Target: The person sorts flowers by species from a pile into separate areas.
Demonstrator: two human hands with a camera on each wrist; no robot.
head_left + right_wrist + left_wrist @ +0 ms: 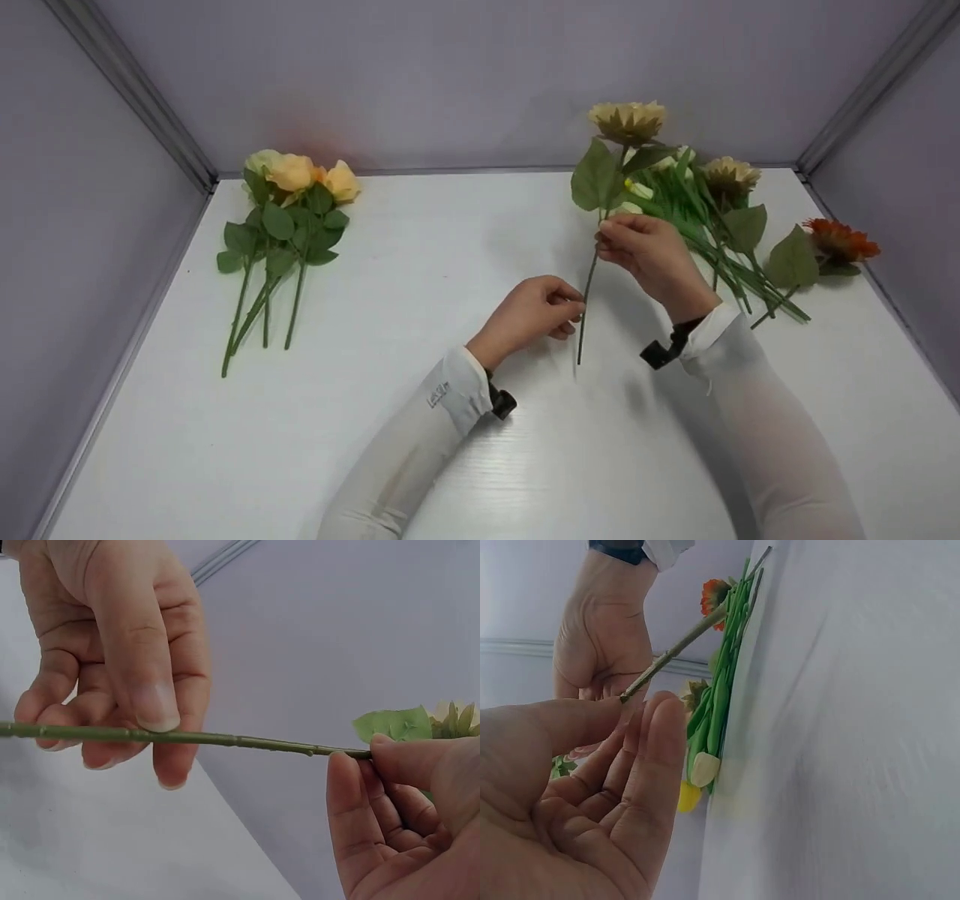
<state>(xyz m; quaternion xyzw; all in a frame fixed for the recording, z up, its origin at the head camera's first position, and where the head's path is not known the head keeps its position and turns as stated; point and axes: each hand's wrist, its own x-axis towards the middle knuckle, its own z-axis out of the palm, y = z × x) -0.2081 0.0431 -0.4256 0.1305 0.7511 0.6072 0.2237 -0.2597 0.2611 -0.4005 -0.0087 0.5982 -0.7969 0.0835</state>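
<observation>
A cream sunflower (628,124) with broad green leaves is held upright, its head near the back wall. My right hand (652,255) pinches its stem just below the leaves, between thumb and fingertips. Lower down, my left hand (529,315) has its thumb and forefinger on the same stem (259,742), pinching it in the right wrist view. The bare stem end sticks out below the left fingers. In the left wrist view, the right hand (604,634) appears beyond the left fingertips.
At the back right lie white and yellow tulips (679,202), another cream sunflower (731,176) and an orange flower (840,240). A bunch of peach and cream roses (292,172) lies at the left on the white table (225,465). Grey walls stand around three sides.
</observation>
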